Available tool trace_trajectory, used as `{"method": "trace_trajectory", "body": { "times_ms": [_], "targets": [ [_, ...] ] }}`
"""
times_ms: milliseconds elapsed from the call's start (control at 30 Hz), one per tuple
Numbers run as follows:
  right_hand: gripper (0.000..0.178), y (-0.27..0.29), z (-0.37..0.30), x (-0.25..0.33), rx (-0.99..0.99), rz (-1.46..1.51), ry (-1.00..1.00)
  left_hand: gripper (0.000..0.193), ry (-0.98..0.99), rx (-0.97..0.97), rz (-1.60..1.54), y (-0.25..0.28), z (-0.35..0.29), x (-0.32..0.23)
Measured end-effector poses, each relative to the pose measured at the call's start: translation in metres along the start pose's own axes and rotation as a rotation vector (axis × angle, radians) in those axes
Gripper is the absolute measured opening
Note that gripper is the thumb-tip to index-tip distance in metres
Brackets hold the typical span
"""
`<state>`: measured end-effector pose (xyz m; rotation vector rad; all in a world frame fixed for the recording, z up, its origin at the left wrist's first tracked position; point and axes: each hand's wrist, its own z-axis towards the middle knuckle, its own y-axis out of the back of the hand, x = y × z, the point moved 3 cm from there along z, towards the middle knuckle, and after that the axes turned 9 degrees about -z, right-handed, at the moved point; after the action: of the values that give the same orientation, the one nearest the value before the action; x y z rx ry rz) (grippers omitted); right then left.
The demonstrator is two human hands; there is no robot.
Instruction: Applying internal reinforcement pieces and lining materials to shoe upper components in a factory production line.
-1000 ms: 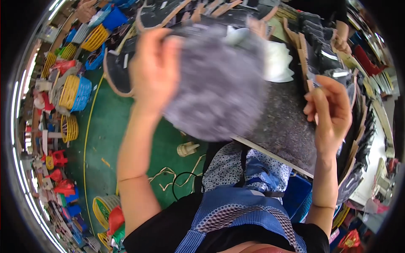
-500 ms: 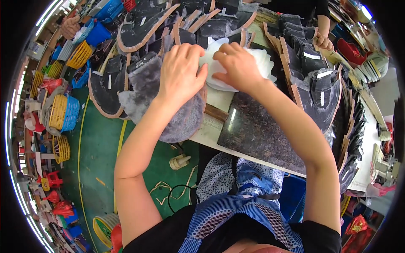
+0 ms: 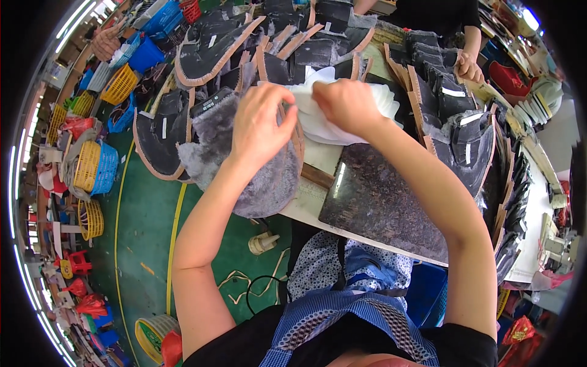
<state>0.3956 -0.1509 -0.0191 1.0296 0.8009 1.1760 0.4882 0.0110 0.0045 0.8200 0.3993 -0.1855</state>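
A stack of thin white rounded sheets (image 3: 384,101) lies on the table ahead of me. Over its left part is my right hand (image 3: 347,109), with its fingers curled together at the edge of a white sheet. At the sheets' left side my left hand (image 3: 263,125) has its fingers bent in toward the thumb; what its fingertips hold, if anything, is hidden. Beneath my left hand and wrist lies a grey furry piece (image 3: 260,186) with a black label (image 3: 211,103), hanging partly past the table edge.
A dark speckled stone slab (image 3: 382,202) lies on the table near me. Black pieces with tan edging are piled at the back (image 3: 214,52) and right (image 3: 468,140). A co-worker's hand (image 3: 469,66) rests at the far right. Yellow baskets (image 3: 92,217) stand left.
My right hand's fingers were spread over the white sheets and have now drawn together. My left hand's fingers have curled in more. The whole view has shifted slightly downward.
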Motion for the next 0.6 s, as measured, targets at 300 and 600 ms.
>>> {"method": "trace_trajectory", "body": {
  "times_ms": [300, 600],
  "targets": [
    [0.02, 0.085, -0.059, -0.064, -0.588, 0.679, -0.462, 0.061, 0.185, 0.465, -0.278, -0.033, 0.008, -0.058],
    [0.026, 0.119, -0.302, -0.021, -0.3, 0.963, -0.766, 0.044, 0.772, 0.612, -1.63, -0.092, -0.057, -0.177]
  ]
}}
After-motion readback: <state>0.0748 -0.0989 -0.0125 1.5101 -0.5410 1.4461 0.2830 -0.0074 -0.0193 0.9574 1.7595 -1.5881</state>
